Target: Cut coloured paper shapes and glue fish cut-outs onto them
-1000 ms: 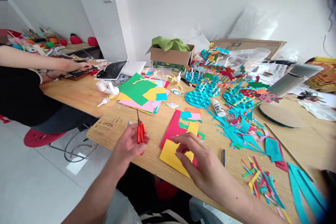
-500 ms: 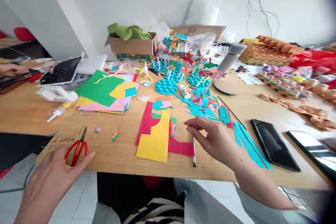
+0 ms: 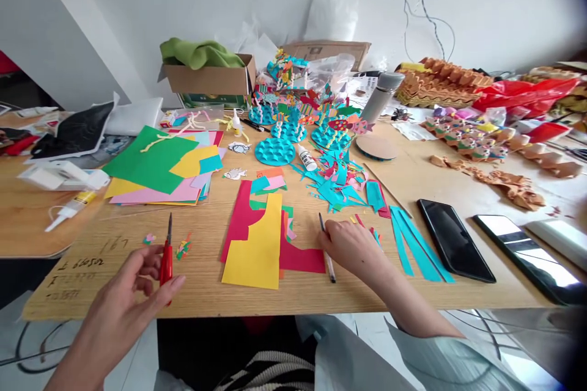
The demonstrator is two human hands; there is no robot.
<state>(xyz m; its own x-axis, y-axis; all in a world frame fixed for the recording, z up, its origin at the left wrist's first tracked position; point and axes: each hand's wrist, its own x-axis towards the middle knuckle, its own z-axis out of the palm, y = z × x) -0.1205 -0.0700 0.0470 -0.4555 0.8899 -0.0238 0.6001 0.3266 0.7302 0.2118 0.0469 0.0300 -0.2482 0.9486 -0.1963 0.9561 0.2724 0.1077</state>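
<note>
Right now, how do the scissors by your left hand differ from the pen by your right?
The red-handled scissors are closed, with a red grip and a short dark blade; the pen has a slim pale barrel and a dark tip. The scissors stand nearly upright at the left hand, while the pen slants under the right hand. Both are narrow, with their points aimed away from the person.

A loose pale sleeve [image 3: 440, 360], seemingly black-and-white striped clothing [image 3: 270, 372] beneath.
</note>
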